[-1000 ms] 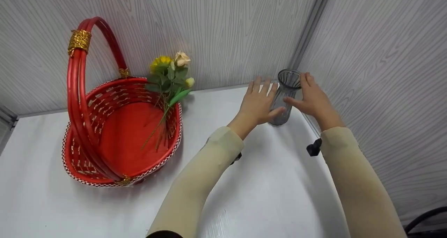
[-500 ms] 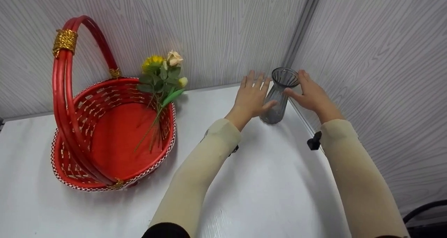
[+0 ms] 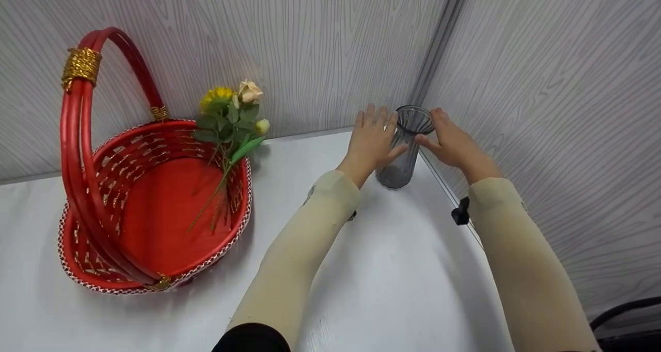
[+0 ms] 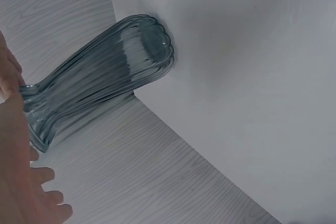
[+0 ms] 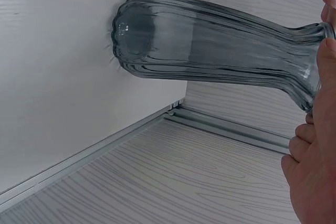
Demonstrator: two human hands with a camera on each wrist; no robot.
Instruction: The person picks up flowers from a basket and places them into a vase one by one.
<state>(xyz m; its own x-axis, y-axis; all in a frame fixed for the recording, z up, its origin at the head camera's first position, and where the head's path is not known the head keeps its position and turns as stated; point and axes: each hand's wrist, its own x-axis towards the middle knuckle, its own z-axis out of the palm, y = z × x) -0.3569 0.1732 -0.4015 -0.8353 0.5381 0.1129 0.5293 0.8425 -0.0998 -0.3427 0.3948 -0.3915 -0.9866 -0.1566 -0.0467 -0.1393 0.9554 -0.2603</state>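
A grey-tinted ribbed glass vase (image 3: 405, 158) with a flared rim stands upright on the white table near the back right corner. My left hand (image 3: 369, 143) is at its left side, fingers straight and spread, thumb in front of the glass. On the other side, my right hand (image 3: 459, 145) has its straight fingers by the rim and its thumb pointing in at the neck. In the left wrist view the vase (image 4: 105, 66) shows its base on the table, with the left hand (image 4: 21, 177) at the rim end. The right wrist view shows the right hand (image 5: 320, 145) right at the rim.
To the left stands a red woven basket (image 3: 170, 254) with a tall arched handle. Artificial flowers (image 3: 232, 114), yellow and pale, lean on its back right rim, stems inside. Grey wood-grain panels (image 3: 310, 58) rise behind the table (image 3: 382, 280) and along its right side.
The whole head view has shifted, so basket, vase and corner appear further left. My left hand has risen slightly along the vase. Right hand stays beside the rim.
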